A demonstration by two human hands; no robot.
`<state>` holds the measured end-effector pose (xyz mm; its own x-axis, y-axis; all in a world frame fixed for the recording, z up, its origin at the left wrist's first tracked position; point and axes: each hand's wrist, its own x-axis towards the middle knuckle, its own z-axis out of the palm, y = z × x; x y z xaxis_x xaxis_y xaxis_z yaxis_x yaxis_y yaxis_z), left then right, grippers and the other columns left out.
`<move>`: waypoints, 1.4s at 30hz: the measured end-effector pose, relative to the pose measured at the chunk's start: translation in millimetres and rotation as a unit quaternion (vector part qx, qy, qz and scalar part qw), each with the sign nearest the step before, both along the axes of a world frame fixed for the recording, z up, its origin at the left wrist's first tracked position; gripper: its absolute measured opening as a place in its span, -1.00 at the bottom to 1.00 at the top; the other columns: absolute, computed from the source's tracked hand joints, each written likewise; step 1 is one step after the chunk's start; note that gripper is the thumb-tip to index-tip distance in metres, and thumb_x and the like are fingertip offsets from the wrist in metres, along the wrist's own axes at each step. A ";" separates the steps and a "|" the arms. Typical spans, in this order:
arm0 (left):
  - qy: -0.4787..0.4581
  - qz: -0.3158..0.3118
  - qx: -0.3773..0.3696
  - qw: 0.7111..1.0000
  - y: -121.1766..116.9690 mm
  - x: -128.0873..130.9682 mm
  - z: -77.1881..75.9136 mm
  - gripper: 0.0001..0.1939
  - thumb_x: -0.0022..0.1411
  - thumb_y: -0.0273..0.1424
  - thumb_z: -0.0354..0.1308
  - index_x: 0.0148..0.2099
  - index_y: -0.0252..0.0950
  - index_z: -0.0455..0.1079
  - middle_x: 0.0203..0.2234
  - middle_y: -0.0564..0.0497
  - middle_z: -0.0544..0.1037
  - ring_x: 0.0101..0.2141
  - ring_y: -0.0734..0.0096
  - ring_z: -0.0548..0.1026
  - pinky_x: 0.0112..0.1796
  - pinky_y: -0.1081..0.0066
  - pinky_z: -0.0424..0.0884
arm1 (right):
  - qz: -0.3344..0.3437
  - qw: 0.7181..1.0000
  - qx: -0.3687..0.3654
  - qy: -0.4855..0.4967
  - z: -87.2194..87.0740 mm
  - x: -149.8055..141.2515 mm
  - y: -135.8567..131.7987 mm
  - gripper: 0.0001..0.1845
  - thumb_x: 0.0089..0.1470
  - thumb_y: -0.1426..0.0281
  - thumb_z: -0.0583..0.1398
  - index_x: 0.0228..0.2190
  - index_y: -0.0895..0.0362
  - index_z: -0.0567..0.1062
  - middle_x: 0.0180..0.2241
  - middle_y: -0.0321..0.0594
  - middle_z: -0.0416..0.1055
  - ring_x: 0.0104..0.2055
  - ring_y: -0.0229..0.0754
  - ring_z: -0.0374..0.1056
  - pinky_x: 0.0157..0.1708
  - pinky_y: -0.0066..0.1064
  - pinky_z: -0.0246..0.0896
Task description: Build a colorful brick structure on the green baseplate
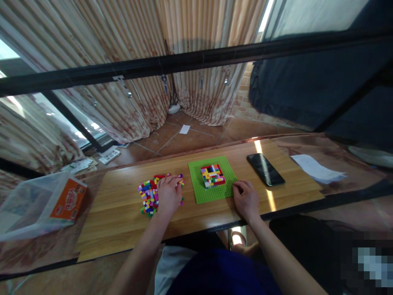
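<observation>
My left hand [170, 194] is over the right side of a pile of small toy building bricks [149, 197] in many colours. Its fingers are bent and close together near the loose bricks, and what lies under the fingertips is hidden. To the right lies a green studded baseplate [201, 196], bearing a low, roughly square brick build [213, 176] with red, white, yellow and other bricks and a dark gap near its far side. My right hand [246, 198] has curled fingers, thumb and forefinger closed at the baseplate's right edge.
A black phone [265, 169] lies right of the baseplate on the wooden tabletop [116, 209]. White paper [317, 168] is further right. A clear plastic bin [37, 205] with an orange label stands at the left. A dark bar [184, 61] crosses beyond the table, before curtains.
</observation>
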<state>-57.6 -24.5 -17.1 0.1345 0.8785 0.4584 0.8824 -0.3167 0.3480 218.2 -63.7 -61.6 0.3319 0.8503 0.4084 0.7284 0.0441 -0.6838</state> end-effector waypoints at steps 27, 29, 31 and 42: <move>0.074 -0.045 -0.058 0.995 -0.8 7.2 4.7 -0.93 0.18 -0.48 0.11 -0.32 -0.23 0.40 -0.35 -0.06 0.56 -0.27 0.16 0.46 -0.15 0.16 0.31 | -0.006 1.000 -0.008 0.005 3.4 -1.9 -0.2 -0.77 0.09 0.35 0.09 -0.40 0.16 0.53 -0.28 -0.08 0.45 -0.24 -0.08 0.37 -0.25 -0.26 0.25; 0.030 -0.055 -0.070 0.996 -0.6 9.8 5.6 -0.92 0.20 -0.49 0.08 -0.31 -0.24 0.40 -0.39 -0.04 0.55 -0.32 0.23 0.47 -0.21 0.23 0.35 | -0.008 1.000 -0.009 0.005 3.8 -2.3 -0.2 -0.78 0.09 0.35 0.10 -0.40 0.15 0.53 -0.28 -0.09 0.45 -0.25 -0.08 0.37 -0.25 -0.26 0.25; -0.044 -0.071 -0.078 0.993 -1.2 14.9 6.8 -0.91 0.21 -0.48 0.07 -0.29 -0.25 0.40 -0.40 -0.01 0.55 -0.34 0.29 0.49 -0.25 0.30 0.38 | -0.006 1.000 -0.007 0.009 3.7 -2.5 0.1 -0.78 0.09 0.36 0.10 -0.40 0.15 0.53 -0.28 -0.09 0.44 -0.25 -0.09 0.36 -0.25 -0.26 0.26; -0.266 -0.166 -0.088 0.946 -1.0 54.6 9.6 -0.91 0.18 -0.45 0.15 -0.29 -0.26 0.50 -0.41 0.03 0.57 -0.34 0.41 0.53 -0.26 0.39 0.45 | -0.006 1.000 -0.014 0.015 2.7 -2.5 1.7 -0.79 0.08 0.39 0.10 -0.42 0.14 0.53 -0.28 -0.11 0.44 -0.24 -0.11 0.36 -0.24 -0.28 0.25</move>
